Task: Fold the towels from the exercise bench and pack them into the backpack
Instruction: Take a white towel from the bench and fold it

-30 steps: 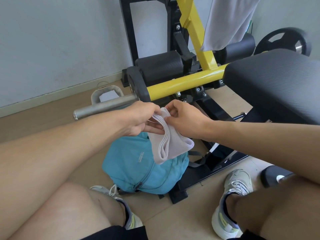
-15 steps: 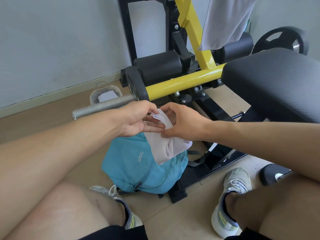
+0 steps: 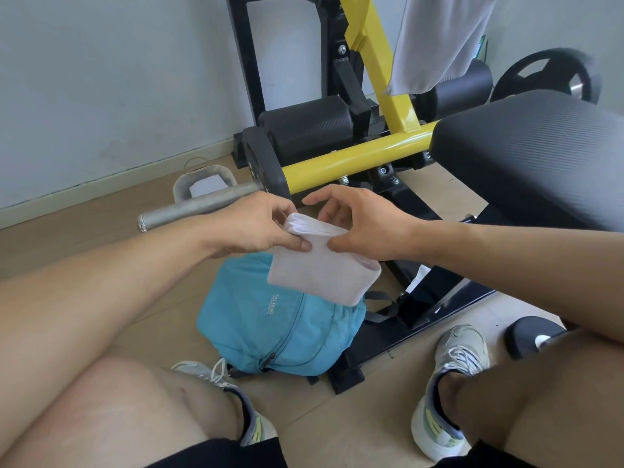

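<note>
A small folded white towel (image 3: 324, 271) hangs in the air above the teal backpack (image 3: 270, 319), which sits on the floor between my feet. My left hand (image 3: 256, 228) pinches the towel's upper left corner. My right hand (image 3: 364, 228) holds its upper edge with the thumb on the front face and the fingers spread behind. A second white towel (image 3: 435, 42) hangs over the yellow frame of the exercise bench (image 3: 540, 153) at the top right.
The bench's black pad fills the right side. A steel weight bar (image 3: 199, 207) sticks out to the left under my hands. A black weight plate (image 3: 547, 76) stands at the back right. A grey-rimmed tray (image 3: 202, 180) lies on the floor by the wall.
The towel has turned from edge-on to flat, its broad face toward me. My right hand's fingers have spread apart above it.
</note>
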Demonstrator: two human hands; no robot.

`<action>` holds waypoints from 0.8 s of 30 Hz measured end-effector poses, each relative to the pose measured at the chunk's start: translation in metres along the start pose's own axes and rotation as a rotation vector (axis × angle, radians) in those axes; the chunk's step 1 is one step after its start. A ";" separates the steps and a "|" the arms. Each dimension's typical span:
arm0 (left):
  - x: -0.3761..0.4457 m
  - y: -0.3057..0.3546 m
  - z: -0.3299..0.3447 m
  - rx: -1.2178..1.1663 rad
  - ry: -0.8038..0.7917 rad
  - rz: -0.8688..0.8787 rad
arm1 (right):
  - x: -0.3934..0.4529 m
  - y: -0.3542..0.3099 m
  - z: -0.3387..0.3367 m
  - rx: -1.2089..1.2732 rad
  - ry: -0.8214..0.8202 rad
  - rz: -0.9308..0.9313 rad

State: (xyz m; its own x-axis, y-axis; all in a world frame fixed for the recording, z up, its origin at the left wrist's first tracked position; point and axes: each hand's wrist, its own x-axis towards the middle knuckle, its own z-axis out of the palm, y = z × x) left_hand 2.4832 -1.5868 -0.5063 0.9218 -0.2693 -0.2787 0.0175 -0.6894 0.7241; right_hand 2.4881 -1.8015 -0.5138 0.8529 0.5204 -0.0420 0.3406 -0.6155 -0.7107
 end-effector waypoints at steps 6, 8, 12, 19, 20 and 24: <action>0.000 -0.003 -0.001 -0.197 -0.010 0.017 | -0.003 0.012 -0.001 -0.280 -0.227 0.064; 0.000 -0.005 -0.003 -0.199 -0.019 0.008 | -0.003 0.015 -0.004 -0.361 -0.250 0.071; 0.000 -0.008 -0.008 -0.212 -0.028 -0.014 | -0.002 0.019 -0.017 -0.318 -0.188 0.111; -0.005 0.000 -0.007 -0.360 -0.089 0.033 | -0.006 0.010 -0.018 -0.217 -0.128 0.070; -0.006 0.002 -0.006 -0.383 -0.098 0.037 | -0.006 0.009 -0.017 -0.211 -0.135 0.056; -0.008 0.004 -0.005 -0.440 -0.103 -0.021 | -0.007 0.008 -0.019 -0.079 -0.156 0.037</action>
State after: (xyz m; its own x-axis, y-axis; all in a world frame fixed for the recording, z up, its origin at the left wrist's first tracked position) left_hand 2.4773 -1.5842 -0.4984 0.8764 -0.3395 -0.3416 0.2196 -0.3496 0.9108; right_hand 2.4921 -1.8217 -0.5059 0.7959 0.5780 -0.1798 0.3453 -0.6775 -0.6494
